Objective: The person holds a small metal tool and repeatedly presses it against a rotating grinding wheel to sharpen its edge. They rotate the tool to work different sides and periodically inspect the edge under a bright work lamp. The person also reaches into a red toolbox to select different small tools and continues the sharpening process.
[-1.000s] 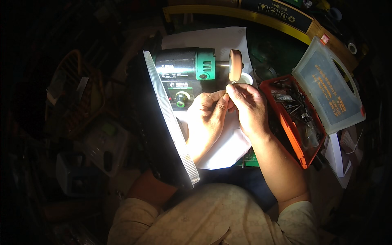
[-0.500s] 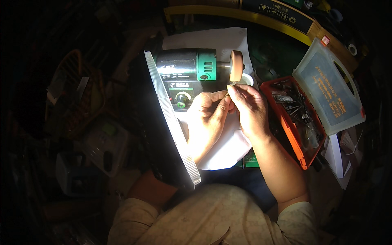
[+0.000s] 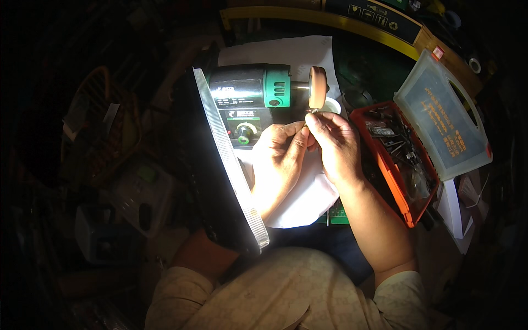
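Observation:
My left hand (image 3: 279,159) and my right hand (image 3: 336,144) meet just below a tan, round polishing wheel (image 3: 317,88). Both are closed, thumbs and fingers pinching a small, thin metal piece (image 3: 313,111) whose tip pokes up by the wheel's lower edge. Most of that piece is hidden by my fingers, and I cannot tell whether it touches the wheel. The wheel sits on the shaft of a black and green bench motor (image 3: 278,87), which has a control knob (image 3: 244,133) on its front. Behind my right fingers stands a white round cup (image 3: 333,106).
A long lamp (image 3: 230,159) slants close along my left forearm. White paper (image 3: 308,206) lies under the motor and hands. To the right, an orange toolbox (image 3: 404,181) full of small metal bits stands with its clear lid (image 3: 444,118) raised. A yellow rail (image 3: 330,26) runs across the back.
Almost nothing differs. My hands keep the same pinch below the wheel, and the whole view has shifted very slightly.

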`<action>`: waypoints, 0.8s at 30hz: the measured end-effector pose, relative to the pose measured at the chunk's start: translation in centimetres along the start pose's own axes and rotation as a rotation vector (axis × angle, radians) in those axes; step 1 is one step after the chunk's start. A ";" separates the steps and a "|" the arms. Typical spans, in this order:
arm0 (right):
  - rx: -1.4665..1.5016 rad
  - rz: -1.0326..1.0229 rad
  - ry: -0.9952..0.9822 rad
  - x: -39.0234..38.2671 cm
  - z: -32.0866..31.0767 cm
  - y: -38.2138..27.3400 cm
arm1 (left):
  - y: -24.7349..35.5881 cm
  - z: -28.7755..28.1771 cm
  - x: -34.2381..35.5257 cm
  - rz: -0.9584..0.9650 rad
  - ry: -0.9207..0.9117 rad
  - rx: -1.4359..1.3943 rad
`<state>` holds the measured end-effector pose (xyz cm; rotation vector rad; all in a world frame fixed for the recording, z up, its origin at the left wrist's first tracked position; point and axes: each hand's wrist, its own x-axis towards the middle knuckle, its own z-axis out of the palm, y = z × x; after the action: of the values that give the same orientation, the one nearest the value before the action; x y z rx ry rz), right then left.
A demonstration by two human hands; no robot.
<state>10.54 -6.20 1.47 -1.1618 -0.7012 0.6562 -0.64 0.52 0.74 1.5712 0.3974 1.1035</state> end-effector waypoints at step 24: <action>-0.012 -0.017 0.003 0.1 0.0 0.1 | 0.0 0.3 0.1 -0.032 0.014 -0.144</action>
<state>10.60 -6.11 1.37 -1.1662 -0.7123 0.6372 -0.32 0.42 0.78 1.4267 0.3439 1.0952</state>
